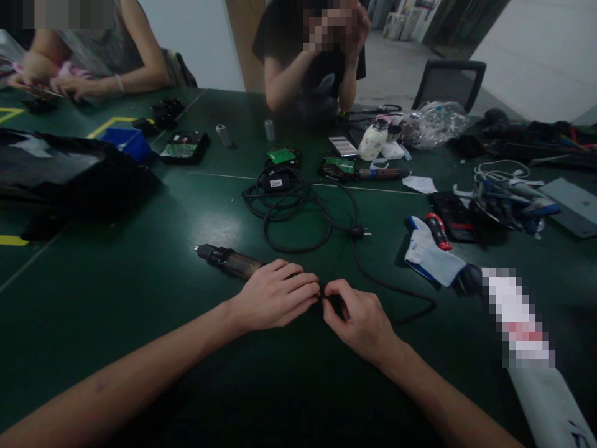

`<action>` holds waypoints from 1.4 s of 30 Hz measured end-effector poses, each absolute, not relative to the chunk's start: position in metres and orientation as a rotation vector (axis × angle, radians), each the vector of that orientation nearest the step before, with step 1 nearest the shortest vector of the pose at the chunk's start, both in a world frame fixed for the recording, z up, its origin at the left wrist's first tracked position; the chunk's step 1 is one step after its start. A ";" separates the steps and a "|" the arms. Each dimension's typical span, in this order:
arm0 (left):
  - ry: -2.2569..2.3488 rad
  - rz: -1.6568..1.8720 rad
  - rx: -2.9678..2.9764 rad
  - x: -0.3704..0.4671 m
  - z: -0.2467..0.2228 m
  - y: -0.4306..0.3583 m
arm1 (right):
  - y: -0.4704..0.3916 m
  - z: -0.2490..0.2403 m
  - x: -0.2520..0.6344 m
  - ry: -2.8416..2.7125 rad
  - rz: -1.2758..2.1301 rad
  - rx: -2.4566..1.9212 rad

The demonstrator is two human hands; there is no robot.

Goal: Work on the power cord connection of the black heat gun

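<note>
A dark electric screwdriver (233, 261) lies on the green table, its bit end pointing left. My left hand (275, 295) is closed over its rear half, fingers together. At the tool's tail, my right hand (361, 317) pinches the end of a black power cord between thumb and forefinger, close to my left fingertips. My fingers mostly hide that end. The black power cord (396, 288) comes out behind my right hand and loops back to a coil. Its wall plug (358, 231) lies beyond my hands, next to a black adapter (275, 181).
Opened devices with green boards (283, 155) stand farther back, near another electric screwdriver (385, 174). On the right lie a glove (431, 255) and a red-black screwdriver handle (438, 231). A black bag (56, 168) and a blue bin (125, 144) are left. Two people sit across the table.
</note>
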State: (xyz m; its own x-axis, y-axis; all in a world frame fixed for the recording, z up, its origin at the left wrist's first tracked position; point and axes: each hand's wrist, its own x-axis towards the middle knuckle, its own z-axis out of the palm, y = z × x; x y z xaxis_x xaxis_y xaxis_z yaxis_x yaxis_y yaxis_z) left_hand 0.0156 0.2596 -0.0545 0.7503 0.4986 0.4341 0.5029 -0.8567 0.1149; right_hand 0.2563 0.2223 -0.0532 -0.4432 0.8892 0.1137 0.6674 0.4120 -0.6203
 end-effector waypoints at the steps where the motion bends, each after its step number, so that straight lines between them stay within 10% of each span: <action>1: -0.851 -0.716 -2.924 0.016 -0.054 0.259 | 0.222 -0.053 0.256 -2.247 0.700 -1.327; 42: -0.844 -0.720 -2.942 0.015 -0.055 0.260 | 0.221 -0.052 0.255 -2.245 0.667 -1.320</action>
State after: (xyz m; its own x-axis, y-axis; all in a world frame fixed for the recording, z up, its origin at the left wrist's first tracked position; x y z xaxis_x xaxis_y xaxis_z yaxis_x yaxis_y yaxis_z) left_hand 0.0150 0.2599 -0.0550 0.7508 0.5031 0.4280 0.5020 -0.8557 0.1253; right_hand 0.2552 0.2215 -0.0518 -0.4411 0.8874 0.1340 0.6703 0.4251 -0.6083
